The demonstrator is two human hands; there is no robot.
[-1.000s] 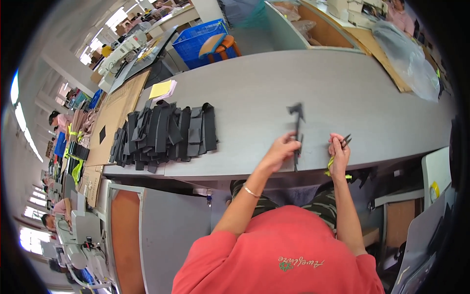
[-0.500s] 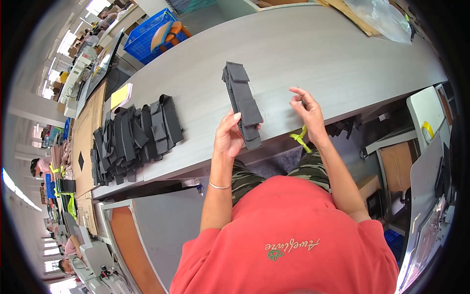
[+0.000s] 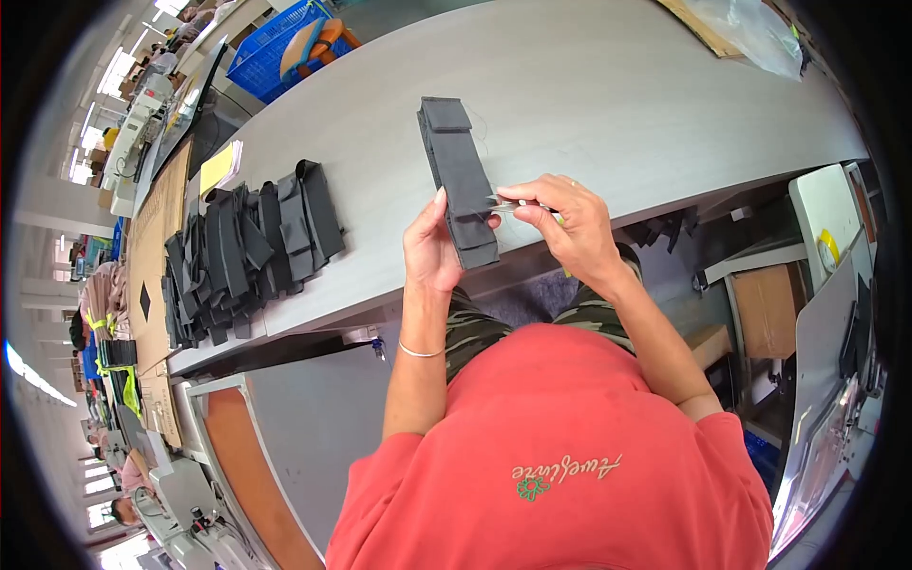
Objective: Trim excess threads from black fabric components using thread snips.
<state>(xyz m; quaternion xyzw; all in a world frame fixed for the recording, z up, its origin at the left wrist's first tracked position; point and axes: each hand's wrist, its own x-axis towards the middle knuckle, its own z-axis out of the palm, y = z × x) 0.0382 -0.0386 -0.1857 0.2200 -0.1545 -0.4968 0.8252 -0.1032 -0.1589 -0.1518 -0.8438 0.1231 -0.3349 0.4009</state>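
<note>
My left hand (image 3: 432, 245) grips a long dark grey fabric strip (image 3: 459, 166) near its lower end, the thumb lying along its edge. The strip is folded in layers, with a flap near the top and another lower down, and stands tilted above the table. Fine loose threads stick out from its right side. My right hand (image 3: 570, 223) is closed around small metal thread snips (image 3: 513, 204), whose tips touch or nearly touch the strip's right edge by the lower flap. Most of the snips' handle is hidden in my fingers.
A row of similar dark grey fabric pieces (image 3: 252, 252) lies on the grey table (image 3: 608, 104) at left, beside yellow and white paper (image 3: 220, 169). Behind stands a blue basket (image 3: 275, 52). Clear plastic (image 3: 750, 33) lies far right. A cardboard box (image 3: 765, 313) sits below, at right.
My right hand has come left and in to the strip, bringing the snips to its edge. The strip is turned a little and shows its front flatter.
</note>
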